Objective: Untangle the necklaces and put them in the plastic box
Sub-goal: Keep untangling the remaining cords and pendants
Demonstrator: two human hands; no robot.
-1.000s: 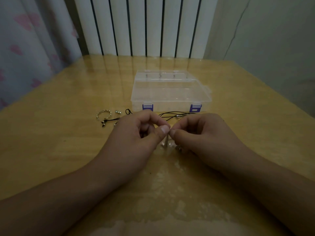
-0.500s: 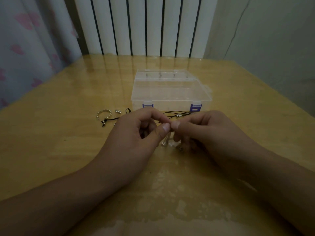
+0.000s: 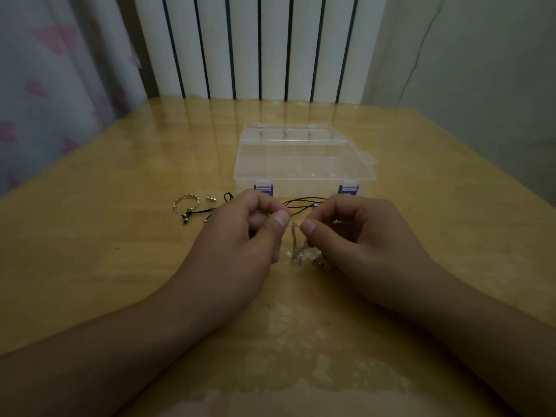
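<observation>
left hand [image 3: 240, 236]: bare, no glove, no ring visible
right hand [image 3: 358, 236]: bare, no glove, no ring visible
nails: short, trimmed; thumbnails face camera
forearms: both bare right to the frame edge, no sleeve or cuff in view
wrists: no watch, no band, no bracelet
markings: none I can make out, light is dim

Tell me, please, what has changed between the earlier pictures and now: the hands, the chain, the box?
The left hand and right hand have drawn slightly apart: the thumb tips, touching a second ago, now show a small gap, with the thin silver chain hanging between them down to the table. Both still pinch it. The plastic box, black cord necklace and ring stayed in place.
</observation>
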